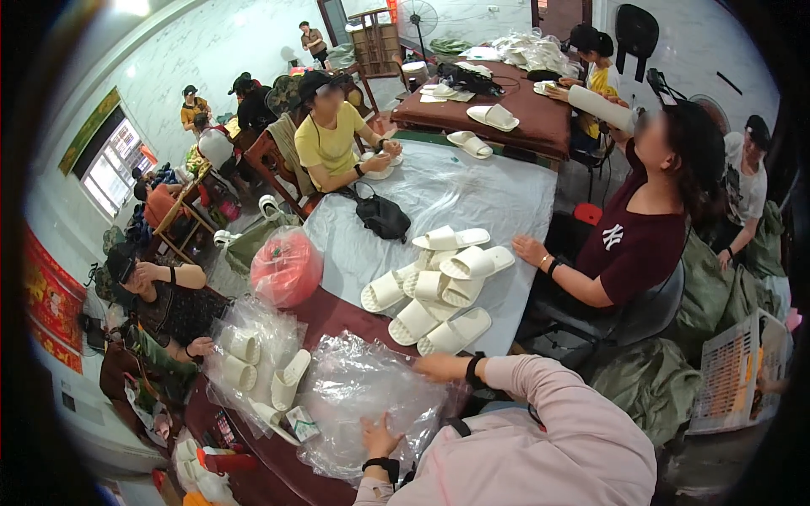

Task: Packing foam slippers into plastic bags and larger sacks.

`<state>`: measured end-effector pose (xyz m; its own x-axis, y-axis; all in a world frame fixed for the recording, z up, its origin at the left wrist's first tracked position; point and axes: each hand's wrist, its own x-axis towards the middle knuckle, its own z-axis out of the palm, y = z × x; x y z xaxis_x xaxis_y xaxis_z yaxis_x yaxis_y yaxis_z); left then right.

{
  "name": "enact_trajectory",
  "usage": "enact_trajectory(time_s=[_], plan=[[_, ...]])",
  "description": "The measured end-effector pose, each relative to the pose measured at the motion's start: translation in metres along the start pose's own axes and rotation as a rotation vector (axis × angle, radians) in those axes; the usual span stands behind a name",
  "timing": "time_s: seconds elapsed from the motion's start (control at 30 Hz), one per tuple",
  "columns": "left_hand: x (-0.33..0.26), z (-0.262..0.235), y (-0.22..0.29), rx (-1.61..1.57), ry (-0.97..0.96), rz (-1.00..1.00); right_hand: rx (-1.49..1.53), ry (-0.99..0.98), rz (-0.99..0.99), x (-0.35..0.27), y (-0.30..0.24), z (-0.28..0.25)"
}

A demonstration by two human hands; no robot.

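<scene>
A pile of clear plastic bags (pixel 354 396) lies on the dark red tabletop in front of me. My left hand (pixel 381 438) rests on the bags, fingers spread and apart. At their right edge, my right hand (pixel 445 368) has its fingers closed on the margin of a plastic bag; the fingertips are partly hidden. Just beyond my right hand, several cream slippers (pixel 434 291) are heaped on the table. Left of the bags, a single cream slipper (pixel 291 379) leans by a pair of slippers (pixel 242 358) on clear plastic. A small white-and-green packet (pixel 302 423) lies close by.
A pink plastic roll (pixel 287 266) and a black bag (pixel 382 218) sit on the table. Co-workers sit around it: one in yellow (pixel 333 139) handling slippers, one in maroon (pixel 633 228) at right, one in black (pixel 173 304) at left. A grey crate (pixel 730 379) stands at far right.
</scene>
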<state>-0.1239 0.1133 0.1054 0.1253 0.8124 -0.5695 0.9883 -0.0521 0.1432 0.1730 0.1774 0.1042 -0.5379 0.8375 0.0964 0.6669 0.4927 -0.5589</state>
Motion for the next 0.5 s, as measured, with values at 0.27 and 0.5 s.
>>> enact_trajectory(time_s=[0.27, 0.5], plan=[[-0.002, 0.006, 0.010, 0.006, 0.083, -0.023, 0.039, 0.822, 0.643, -0.026, 0.109, -0.126], [0.003, 0.006, 0.014, -0.015, 0.018, -0.164, 0.021, 0.884, 1.033, -0.022, 0.195, -0.165]])
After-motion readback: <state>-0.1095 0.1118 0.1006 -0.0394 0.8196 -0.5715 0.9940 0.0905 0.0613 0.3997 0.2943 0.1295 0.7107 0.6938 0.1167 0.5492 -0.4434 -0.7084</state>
